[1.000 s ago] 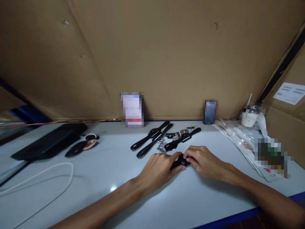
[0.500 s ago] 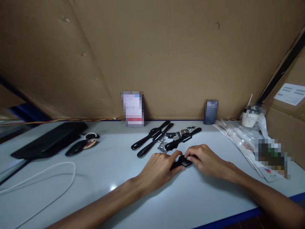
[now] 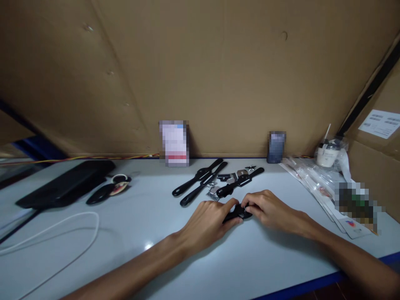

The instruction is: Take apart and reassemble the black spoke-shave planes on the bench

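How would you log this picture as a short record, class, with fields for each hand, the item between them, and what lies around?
Left hand: left hand, gripping the black piece at its left end
Right hand: right hand, fingertips at the piece's right part; any small part pinched there cannot be made out
Beyond hands: three long black tools, small metal parts
Far left: black case, key fob, white cable
Far right: plastic packages, cup

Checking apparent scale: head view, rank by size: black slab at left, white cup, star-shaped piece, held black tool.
1. Black slab
2. White cup
3. Star-shaped piece
Unranked: held black tool, partly hidden.
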`<state>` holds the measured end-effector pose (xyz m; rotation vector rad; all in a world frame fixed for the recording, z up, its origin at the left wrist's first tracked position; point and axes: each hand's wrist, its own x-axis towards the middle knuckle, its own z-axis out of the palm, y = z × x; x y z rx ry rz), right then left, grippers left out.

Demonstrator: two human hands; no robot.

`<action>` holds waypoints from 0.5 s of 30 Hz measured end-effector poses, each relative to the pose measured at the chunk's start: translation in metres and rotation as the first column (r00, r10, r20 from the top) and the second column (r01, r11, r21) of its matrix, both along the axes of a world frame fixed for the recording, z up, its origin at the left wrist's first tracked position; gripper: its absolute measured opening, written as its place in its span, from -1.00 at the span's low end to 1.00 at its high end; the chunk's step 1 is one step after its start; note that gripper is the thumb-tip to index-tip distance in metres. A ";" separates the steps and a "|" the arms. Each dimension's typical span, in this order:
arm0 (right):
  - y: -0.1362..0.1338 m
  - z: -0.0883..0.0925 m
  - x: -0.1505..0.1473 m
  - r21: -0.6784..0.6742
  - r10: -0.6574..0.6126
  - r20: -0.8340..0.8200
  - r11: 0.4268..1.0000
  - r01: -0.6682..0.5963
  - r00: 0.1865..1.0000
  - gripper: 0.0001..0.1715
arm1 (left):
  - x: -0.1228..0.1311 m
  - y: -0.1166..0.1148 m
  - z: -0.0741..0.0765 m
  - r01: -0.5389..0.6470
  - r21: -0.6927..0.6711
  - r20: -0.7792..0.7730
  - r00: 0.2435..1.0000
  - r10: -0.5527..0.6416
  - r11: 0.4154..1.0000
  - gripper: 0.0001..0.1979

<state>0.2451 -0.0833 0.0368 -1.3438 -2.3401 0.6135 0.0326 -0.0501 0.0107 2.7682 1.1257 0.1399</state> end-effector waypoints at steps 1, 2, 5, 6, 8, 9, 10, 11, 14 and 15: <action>-0.001 0.001 0.000 -0.002 0.004 0.009 1.000 -0.004 1.000 -0.73 | 0.000 0.000 0.000 0.001 0.003 -0.001 1.000 -0.001 1.000 -0.68; -0.002 0.001 0.000 0.001 0.006 0.018 1.000 -0.006 1.000 -0.73 | 0.000 0.000 -0.001 0.004 0.008 -0.002 1.000 -0.004 1.000 -0.68; -0.004 0.001 -0.003 0.050 0.005 0.056 0.999 -0.008 0.998 -0.74 | 0.000 0.001 -0.002 0.016 0.020 -0.006 1.000 -0.016 1.000 -0.68; -0.005 0.000 -0.004 0.073 -0.001 0.067 0.997 -0.004 0.998 -0.75 | 0.000 0.001 -0.002 0.018 0.024 -0.006 1.000 -0.018 1.000 -0.68; -0.005 -0.003 -0.006 0.121 -0.010 0.085 0.993 0.000 0.996 -0.75 | 0.000 0.001 -0.003 0.019 0.031 -0.003 1.000 -0.019 0.999 -0.68; -0.005 -0.005 -0.007 0.146 -0.012 0.094 0.989 -0.002 0.995 -0.75 | 0.000 0.001 -0.003 0.017 0.033 0.000 1.000 -0.017 0.999 -0.67; -0.005 -0.007 -0.007 0.169 -0.012 0.106 0.986 -0.006 0.994 -0.74 | -0.001 0.001 -0.003 0.017 0.033 0.003 1.000 -0.017 0.999 -0.67; -0.004 -0.009 -0.008 0.189 -0.011 0.119 0.982 -0.012 0.993 -0.74 | -0.001 0.001 -0.004 0.017 0.033 0.009 1.000 -0.017 0.999 -0.67; -0.003 -0.011 -0.007 0.211 -0.003 0.133 0.977 -0.025 0.991 -0.72 | -0.001 0.001 -0.005 0.018 0.038 0.047 0.999 -0.020 0.999 -0.65; -0.003 -0.011 -0.007 0.206 -0.003 0.129 0.978 -0.024 0.992 -0.73 | -0.001 0.001 -0.005 0.018 0.039 0.058 0.998 -0.021 0.999 -0.64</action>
